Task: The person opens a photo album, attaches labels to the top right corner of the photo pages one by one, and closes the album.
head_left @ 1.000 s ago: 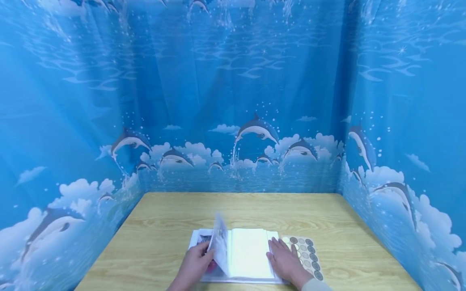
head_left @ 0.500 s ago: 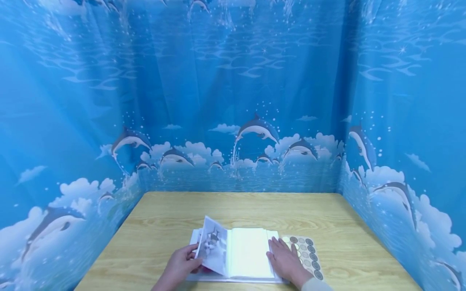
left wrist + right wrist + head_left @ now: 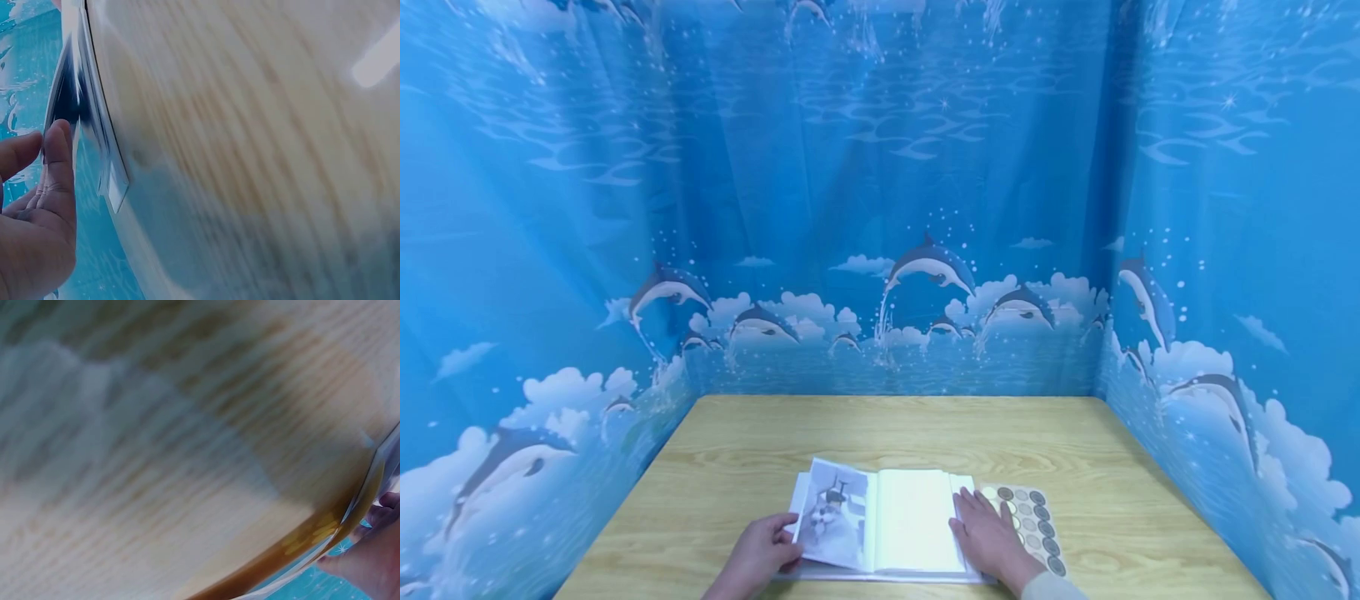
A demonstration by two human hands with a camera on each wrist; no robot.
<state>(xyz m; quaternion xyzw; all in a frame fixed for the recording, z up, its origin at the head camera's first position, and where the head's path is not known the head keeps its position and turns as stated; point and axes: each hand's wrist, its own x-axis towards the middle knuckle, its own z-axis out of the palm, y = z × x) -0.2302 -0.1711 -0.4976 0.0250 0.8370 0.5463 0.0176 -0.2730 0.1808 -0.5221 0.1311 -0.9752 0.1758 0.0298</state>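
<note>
A photo album [image 3: 955,575] lies open near the table's front edge. One leaf [image 3: 835,525], carrying a grey photograph, slants low over its left side. My left hand [image 3: 758,550] pinches the outer edge of that leaf between thumb and fingers; the left wrist view shows the fingertips [image 3: 59,134] at the page edge. A white page [image 3: 913,521] lies on the right side. My right hand [image 3: 988,537] rests with fingers spread on the album's right edge, partly over a sheet of round coin-like discs [image 3: 1030,508].
The wood-grain table [image 3: 880,429] extends behind and to both sides of the album. Blue curtains [image 3: 880,167] printed with dolphins and clouds hang along the back and both sides.
My left hand has carried the leaf from nearly upright down to the left, so its photograph now faces up. My right hand has stayed in place.
</note>
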